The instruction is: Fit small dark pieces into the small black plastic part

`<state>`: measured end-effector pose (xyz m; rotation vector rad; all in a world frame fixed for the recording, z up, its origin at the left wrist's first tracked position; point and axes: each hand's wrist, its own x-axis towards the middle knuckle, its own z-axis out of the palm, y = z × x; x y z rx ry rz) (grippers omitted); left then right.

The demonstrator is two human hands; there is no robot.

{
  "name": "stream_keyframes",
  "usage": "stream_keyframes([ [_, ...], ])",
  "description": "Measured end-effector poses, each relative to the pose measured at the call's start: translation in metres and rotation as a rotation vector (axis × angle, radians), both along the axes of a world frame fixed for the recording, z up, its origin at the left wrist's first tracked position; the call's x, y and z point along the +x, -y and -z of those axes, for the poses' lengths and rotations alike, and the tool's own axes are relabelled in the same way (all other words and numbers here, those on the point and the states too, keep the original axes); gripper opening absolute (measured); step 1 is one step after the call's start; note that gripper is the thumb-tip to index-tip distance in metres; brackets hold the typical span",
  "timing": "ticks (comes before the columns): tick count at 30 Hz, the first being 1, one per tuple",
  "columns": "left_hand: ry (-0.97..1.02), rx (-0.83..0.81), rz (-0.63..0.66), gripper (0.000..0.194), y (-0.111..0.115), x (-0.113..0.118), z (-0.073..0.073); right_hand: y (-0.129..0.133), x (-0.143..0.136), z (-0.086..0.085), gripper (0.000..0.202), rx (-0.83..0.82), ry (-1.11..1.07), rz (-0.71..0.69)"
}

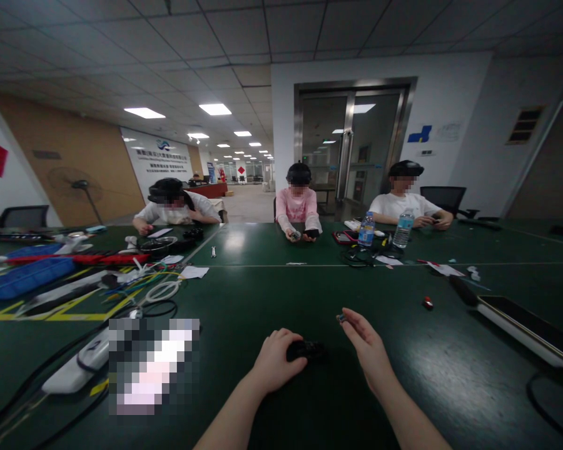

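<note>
My left hand (pixel 278 361) is wrapped round the near end of a dark black object (pixel 313 350) on the green table. The object's rounded shape is hard to make out against the dark surface. To its right, my right hand (pixel 366 345) is raised a little, with thumb and fingers pinching a small piece (pixel 341 318) with a silvery and bluish look. That piece is too small to name, and it is apart from the black object.
A white power strip (pixel 82 362) and cables lie left, near a blue tray (pixel 28 278). A small red item (pixel 427 303) and a flat dark-topped device (pixel 535 328) are at right. Two water bottles (pixel 366 230) stand farther back. Several people sit across the table (pixel 244 294).
</note>
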<state>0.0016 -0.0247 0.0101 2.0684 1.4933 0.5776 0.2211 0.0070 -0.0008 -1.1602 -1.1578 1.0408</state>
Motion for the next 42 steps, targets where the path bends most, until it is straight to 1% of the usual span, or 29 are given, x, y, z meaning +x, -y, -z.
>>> stream_keyframes([
  [3,-0.012,-0.014,0.007,0.042,-0.001,0.000,0.001,0.000,0.002,0.001,0.043,-0.011,-0.003,0.003],
  [9,-0.023,0.036,0.015,0.039,-0.001,0.002,0.001,-0.001,0.002,-0.001,0.051,-0.038,-0.005,0.024],
  [13,-0.008,0.037,0.008,0.039,-0.001,0.002,0.000,0.000,0.001,-0.003,0.054,-0.047,-0.011,0.022],
  [19,-0.020,0.031,-0.002,0.040,0.000,0.002,0.001,0.002,0.001,-0.004,0.048,-0.052,-0.005,0.003],
  [25,-0.015,0.041,0.002,0.039,0.000,0.003,-0.001,0.005,-0.002,-0.007,0.047,-0.054,0.018,-0.027],
  [30,-0.015,0.020,-0.007,0.040,0.000,0.002,-0.001,0.009,-0.004,-0.009,0.040,-0.068,0.042,-0.052],
  [33,-0.008,0.016,-0.004,0.040,0.000,0.002,-0.001,0.008,-0.004,-0.007,0.038,-0.060,0.060,-0.078],
  [39,-0.035,0.034,-0.001,0.040,0.000,0.003,-0.002,0.002,-0.005,0.004,0.039,-0.003,0.092,-0.138],
  [42,-0.033,0.042,-0.007,0.039,-0.001,0.003,-0.002,0.002,-0.007,0.006,0.038,0.012,0.120,-0.178],
])
